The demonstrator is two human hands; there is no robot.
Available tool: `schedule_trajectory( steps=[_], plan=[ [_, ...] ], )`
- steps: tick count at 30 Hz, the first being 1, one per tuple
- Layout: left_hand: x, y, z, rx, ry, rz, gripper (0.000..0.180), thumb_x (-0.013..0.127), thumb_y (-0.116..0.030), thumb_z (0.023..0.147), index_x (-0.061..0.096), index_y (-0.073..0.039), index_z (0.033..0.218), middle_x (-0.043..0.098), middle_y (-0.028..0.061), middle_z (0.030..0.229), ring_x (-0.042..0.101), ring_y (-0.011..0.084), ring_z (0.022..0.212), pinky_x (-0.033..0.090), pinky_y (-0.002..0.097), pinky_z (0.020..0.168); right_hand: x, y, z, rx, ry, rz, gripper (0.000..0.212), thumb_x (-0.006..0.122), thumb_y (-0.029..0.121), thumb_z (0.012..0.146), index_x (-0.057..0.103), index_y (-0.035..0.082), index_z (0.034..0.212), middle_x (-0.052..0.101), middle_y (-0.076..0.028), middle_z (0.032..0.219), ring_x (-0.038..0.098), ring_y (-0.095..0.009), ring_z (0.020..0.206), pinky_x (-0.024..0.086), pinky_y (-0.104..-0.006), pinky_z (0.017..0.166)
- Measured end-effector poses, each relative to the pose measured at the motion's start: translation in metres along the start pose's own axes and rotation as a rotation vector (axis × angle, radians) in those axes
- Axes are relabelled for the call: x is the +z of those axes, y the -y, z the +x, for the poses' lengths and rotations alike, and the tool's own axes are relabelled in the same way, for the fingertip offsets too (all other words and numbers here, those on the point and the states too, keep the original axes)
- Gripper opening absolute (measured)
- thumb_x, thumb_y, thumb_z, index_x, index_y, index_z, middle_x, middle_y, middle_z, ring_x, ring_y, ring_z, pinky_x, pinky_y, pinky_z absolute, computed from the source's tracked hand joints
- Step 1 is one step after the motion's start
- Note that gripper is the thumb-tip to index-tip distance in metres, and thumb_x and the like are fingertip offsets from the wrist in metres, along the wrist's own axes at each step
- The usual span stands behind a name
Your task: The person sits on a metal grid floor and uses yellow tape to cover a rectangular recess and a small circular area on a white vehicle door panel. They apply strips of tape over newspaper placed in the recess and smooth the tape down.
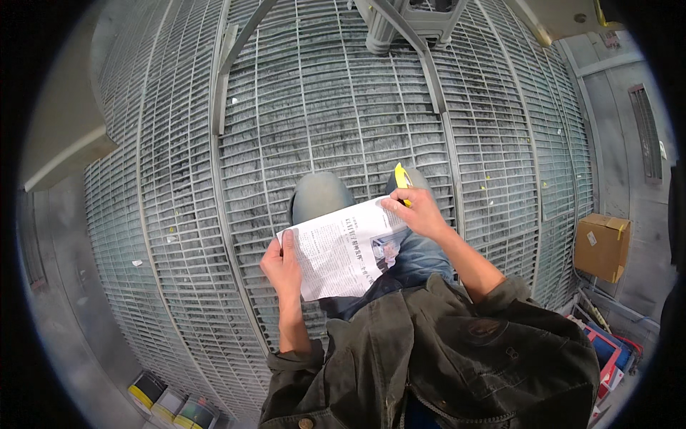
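A printed newspaper sheet (pixel 332 254) with text and a colour picture lies spread over my lap, above my knees. My left hand (pixel 284 268) grips its left edge, thumb on top and fingers beneath. At the sheet's upper right corner, my right hand (pixel 418 212) is closed, pinching the paper. The same hand also holds a slim yellow and dark tool, which looks like a utility knife (pixel 401 180), pointing up and away from me. Whether its blade is out cannot be made out. The fingers under the paper are hidden.
Metal grating (pixel 321 136) forms the floor, with small scraps on it. Bent metal legs (pixel 411 36) and a grey plastic stool-like object (pixel 429 21) stand ahead. A cardboard box (pixel 602 247) is at the right, red and blue items (pixel 607 354) below it. Round containers (pixel 171 404) sit lower left.
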State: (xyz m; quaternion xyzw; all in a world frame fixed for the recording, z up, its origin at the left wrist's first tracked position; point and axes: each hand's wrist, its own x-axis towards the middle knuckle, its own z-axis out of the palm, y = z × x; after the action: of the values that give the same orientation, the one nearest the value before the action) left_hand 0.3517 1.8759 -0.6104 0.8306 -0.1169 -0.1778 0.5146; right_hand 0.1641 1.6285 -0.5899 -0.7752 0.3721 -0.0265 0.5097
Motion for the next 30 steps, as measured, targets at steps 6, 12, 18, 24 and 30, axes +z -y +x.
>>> schedule_trajectory(
  steps=[6, 12, 18, 24, 30],
  plan=[
    [0.014, -0.014, 0.006, 0.017, 0.177, -0.014, 0.028, 0.073, -0.023, 0.1, 0.074, 0.005, 0.099, 0.06, -0.003, 0.07, 0.044, 0.0049, 0.068, 0.04, 0.0252, 0.059, -0.016, -0.024, -0.011, -0.037, -0.074, 0.135, 0.03, 0.076, 0.03, 0.097, 0.077, -0.001, 0.096, 0.068, -0.004, 0.072, 0.056, -0.009, 0.067, 0.044, -0.0306, 0.06],
    [0.019, -0.016, -0.003, 0.021, 0.263, 0.201, 0.028, 0.079, -0.022, 0.096, 0.073, 0.005, 0.096, 0.06, -0.0026, 0.069, 0.046, 0.0048, 0.067, 0.041, 0.0244, 0.06, -0.034, -0.03, -0.02, -0.027, -0.089, 0.159, 0.03, 0.076, 0.029, 0.097, 0.076, -0.001, 0.096, 0.067, -0.001, 0.074, 0.056, -0.007, 0.07, 0.046, -0.0285, 0.063],
    [0.029, -0.009, -0.019, -0.04, 0.22, -0.057, 0.025, 0.081, -0.02, 0.093, 0.074, 0.004, 0.097, 0.062, -0.0024, 0.072, 0.047, 0.0053, 0.068, 0.041, 0.0251, 0.06, -0.024, -0.037, -0.027, 0.019, -0.083, 0.223, 0.03, 0.078, 0.028, 0.095, 0.074, -0.001, 0.091, 0.064, 0.001, 0.075, 0.053, -0.007, 0.072, 0.043, -0.028, 0.064],
    [0.035, -0.011, -0.023, -0.001, 0.236, 0.034, 0.027, 0.082, -0.016, 0.092, 0.066, 0.005, 0.086, 0.057, -0.0047, 0.069, 0.044, 0.004, 0.065, 0.039, 0.0247, 0.057, -0.033, -0.058, -0.045, 0.052, -0.149, 0.178, 0.033, 0.078, 0.031, 0.094, 0.076, -0.001, 0.098, 0.064, -0.005, 0.071, 0.055, -0.01, 0.068, 0.046, -0.0309, 0.063],
    [0.049, -0.039, -0.038, 0.04, 0.295, 0.135, 0.026, 0.081, -0.014, 0.093, 0.064, 0.004, 0.084, 0.054, -0.0049, 0.067, 0.042, 0.003, 0.063, 0.035, 0.0229, 0.056, -0.039, -0.079, -0.07, 0.127, -0.251, 0.245, 0.034, 0.08, 0.031, 0.091, 0.076, -0.002, 0.095, 0.064, -0.006, 0.069, 0.057, -0.01, 0.066, 0.046, -0.0303, 0.061]
  ],
)
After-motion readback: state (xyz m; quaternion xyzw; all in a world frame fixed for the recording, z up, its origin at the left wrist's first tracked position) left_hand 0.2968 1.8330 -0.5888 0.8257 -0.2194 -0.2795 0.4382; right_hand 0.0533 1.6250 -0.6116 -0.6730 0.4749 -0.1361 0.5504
